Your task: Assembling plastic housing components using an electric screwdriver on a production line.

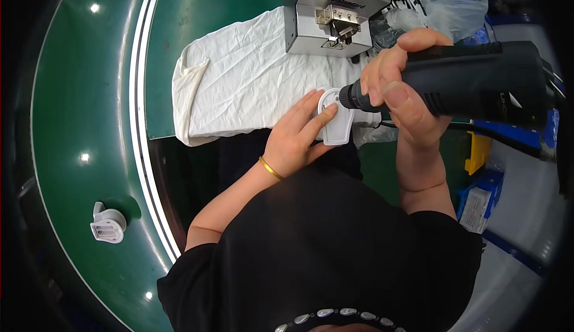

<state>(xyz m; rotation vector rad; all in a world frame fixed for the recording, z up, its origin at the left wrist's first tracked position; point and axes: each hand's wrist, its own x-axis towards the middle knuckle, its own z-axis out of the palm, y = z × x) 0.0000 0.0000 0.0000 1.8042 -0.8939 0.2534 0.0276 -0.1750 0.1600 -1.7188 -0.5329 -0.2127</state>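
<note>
My left hand (291, 140) grips a white plastic housing (338, 130), rounded at its far end and narrower toward me, over the near edge of a white cloth (239, 63). Its fingertips press on the rim and face of the part. With fingers wrapped round its front end, my right hand (412, 101) holds a black electric screwdriver (490, 87) nearly level. The tool's nose meets the far end of the housing, beside my left fingertips. Whether a screw sits under the tip cannot be made out.
Beyond the cloth stands a grey metal screw feeder (305, 24). Clear plastic bags (457, 9) lie at the far right. A green conveyor (66, 122) with a pale rail (136, 75) runs along the left, carrying another white part (110, 224). Blue boxes (487, 191) and a yellow bin (478, 152) are at right.
</note>
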